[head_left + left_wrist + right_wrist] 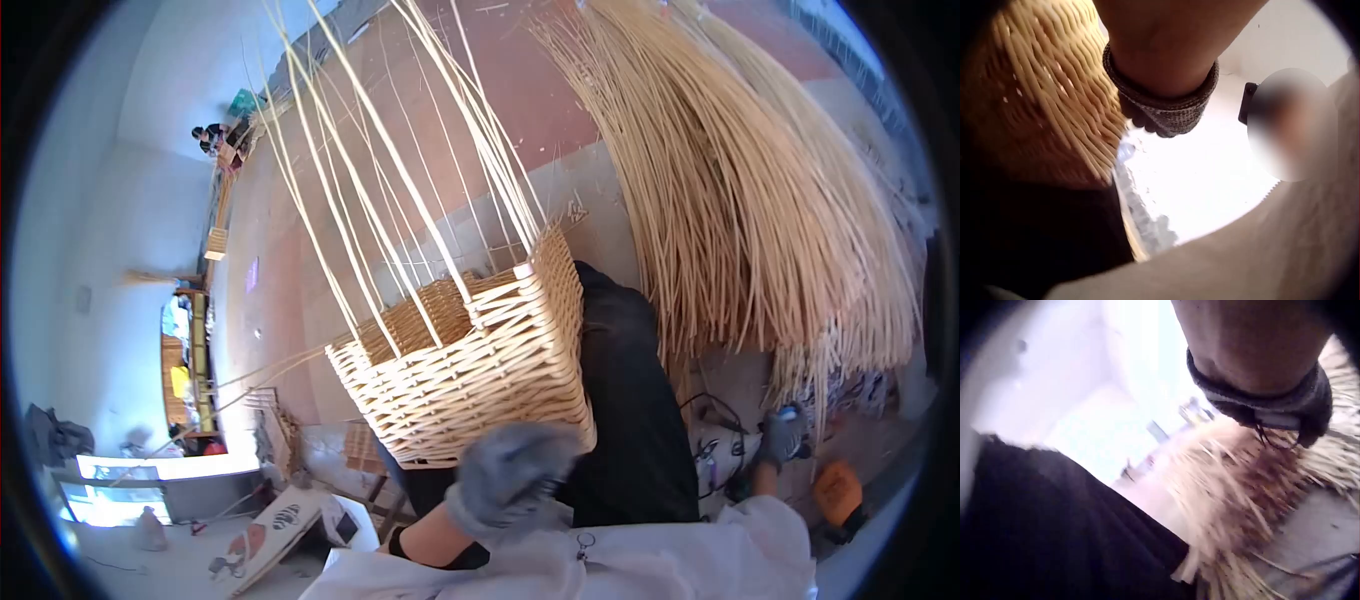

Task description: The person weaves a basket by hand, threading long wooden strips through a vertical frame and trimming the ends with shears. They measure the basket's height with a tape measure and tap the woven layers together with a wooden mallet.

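A square wicker basket point(470, 385) with tall upright stakes point(370, 170) rests tilted on the person's dark-trousered lap. Against its lower side, near the bottom corner, is the left hand point(515, 478) in a grey glove, blurred. The left wrist view shows the basket's woven wall point(1054, 81) close beside the gloved left hand point(1163, 119). Out to the right, the gloved right hand point(785, 435) is low by the butt ends of a large bundle of wicker rods point(730, 210). I cannot tell whether it holds anything; its fingers are mostly hidden in the right wrist view.
An orange-and-black object point(838, 492) lies on the floor right of the right hand, and a dark cable point(715, 405) loops to its left. A printed board point(265, 535) stands at lower left. Another person point(225, 140) sits far off by the wall.
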`<action>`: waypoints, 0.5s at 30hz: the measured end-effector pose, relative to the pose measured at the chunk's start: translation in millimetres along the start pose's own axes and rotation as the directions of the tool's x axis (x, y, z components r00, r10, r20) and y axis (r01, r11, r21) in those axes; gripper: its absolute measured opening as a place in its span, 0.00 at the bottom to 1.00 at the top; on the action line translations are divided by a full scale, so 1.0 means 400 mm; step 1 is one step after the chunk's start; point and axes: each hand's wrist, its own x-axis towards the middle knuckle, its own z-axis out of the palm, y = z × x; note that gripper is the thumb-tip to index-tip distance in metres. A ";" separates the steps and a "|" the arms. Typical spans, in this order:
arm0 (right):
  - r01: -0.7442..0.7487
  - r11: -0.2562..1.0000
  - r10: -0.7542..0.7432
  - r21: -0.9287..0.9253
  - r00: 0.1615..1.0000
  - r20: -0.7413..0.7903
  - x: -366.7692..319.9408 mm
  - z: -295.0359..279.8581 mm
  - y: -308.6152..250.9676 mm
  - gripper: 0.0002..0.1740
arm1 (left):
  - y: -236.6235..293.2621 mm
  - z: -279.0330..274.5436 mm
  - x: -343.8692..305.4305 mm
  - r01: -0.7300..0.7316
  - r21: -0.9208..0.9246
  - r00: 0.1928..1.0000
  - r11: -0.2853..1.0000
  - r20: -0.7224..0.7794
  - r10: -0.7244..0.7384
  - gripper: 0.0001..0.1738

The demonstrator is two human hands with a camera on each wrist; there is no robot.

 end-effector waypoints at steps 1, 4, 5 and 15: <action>0.304 0.952 -0.294 0.044 0.942 -0.162 -0.108 -0.050 -0.097 0.19 | 0.015 0.026 0.012 0.087 -0.250 0.993 0.964 0.101 -0.063 0.20; 0.854 0.347 -0.902 0.388 0.190 0.387 -0.362 -0.164 -0.327 0.16 | 0.103 0.113 0.054 0.366 -0.822 0.920 0.436 0.250 -0.302 0.13; 0.732 0.164 -0.806 0.662 -0.287 0.517 -0.418 -0.162 -0.381 0.14 | 0.123 0.123 0.055 0.416 -0.897 0.862 0.152 0.335 -0.381 0.12; 0.467 0.764 -0.608 0.445 0.288 0.740 -0.656 -0.027 -0.386 0.21 | 0.056 0.088 -0.068 0.196 -0.906 0.903 0.376 0.018 -0.428 0.09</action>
